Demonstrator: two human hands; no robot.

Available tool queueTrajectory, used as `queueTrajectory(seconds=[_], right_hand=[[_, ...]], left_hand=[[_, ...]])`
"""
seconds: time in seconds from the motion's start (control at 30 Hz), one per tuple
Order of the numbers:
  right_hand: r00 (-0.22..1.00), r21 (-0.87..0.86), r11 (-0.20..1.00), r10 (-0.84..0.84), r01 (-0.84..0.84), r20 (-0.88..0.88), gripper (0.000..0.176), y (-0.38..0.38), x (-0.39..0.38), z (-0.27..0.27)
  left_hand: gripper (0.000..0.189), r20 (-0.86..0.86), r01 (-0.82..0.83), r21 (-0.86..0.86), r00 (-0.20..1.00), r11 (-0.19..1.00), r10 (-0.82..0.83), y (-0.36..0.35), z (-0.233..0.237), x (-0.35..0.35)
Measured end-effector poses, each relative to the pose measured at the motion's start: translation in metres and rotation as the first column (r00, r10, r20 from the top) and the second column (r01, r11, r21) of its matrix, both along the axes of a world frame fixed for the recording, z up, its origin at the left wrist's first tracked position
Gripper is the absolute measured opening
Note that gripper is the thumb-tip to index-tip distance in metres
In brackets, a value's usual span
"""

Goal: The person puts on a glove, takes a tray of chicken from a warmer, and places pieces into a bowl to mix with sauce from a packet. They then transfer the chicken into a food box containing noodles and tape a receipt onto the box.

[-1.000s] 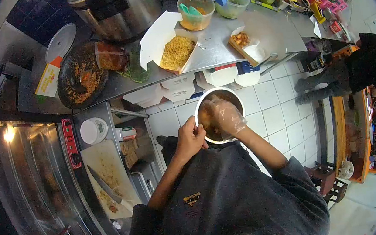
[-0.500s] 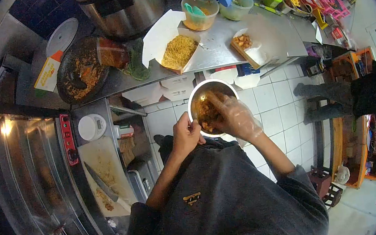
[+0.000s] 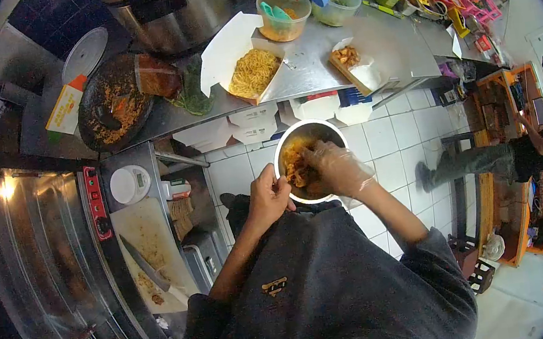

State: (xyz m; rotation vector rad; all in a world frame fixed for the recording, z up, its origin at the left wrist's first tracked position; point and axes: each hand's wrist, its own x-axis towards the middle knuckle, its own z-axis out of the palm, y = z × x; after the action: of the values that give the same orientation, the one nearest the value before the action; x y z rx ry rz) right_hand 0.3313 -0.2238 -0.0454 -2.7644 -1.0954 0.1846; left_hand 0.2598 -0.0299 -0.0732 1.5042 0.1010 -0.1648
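Note:
A round metal bowl (image 3: 334, 136) with a pale rim is held in front of my torso. My left hand (image 3: 270, 195) is closed on its left rim, thumb on the edge. My right hand (image 3: 341, 170), in a clear plastic glove, reaches in from the right. Its fingers are curled among saucy brown-orange food pieces (image 3: 297, 172), and the fingertips are partly hidden by the food. On the steel counter beyond the bowl, an open paper box (image 3: 219, 50) contains yellow noodles (image 3: 254, 73). A smaller box (image 3: 357, 79) to its right has browned chunks (image 3: 348, 57) in it.
A stone mortar (image 3: 94, 130) with ground paste stands left on the counter (image 3: 307, 73). Plastic tubs (image 3: 286, 29) sit behind the noodles. At lower left are a scale (image 3: 126, 185), a cutting board (image 3: 149, 222) and a knife (image 3: 144, 263). Another person (image 3: 541, 153) stands at the right.
My right hand has shifted within the bowl, its fingers now more curled in the food. My left hand keeps its grip. The person at the right has moved, and an arm now shows.

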Motion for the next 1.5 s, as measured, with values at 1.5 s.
queueTrajectory(seconds=[1.5], right_hand=[[0.931, -0.088, 0.929, -0.364, 0.360, -0.032, 0.072, 0.034, -0.012, -0.003]], left_hand=[[0.017, -0.012, -0.011, 0.078, 1.000, 0.997, 0.012, -0.011, 0.005, 0.002]])
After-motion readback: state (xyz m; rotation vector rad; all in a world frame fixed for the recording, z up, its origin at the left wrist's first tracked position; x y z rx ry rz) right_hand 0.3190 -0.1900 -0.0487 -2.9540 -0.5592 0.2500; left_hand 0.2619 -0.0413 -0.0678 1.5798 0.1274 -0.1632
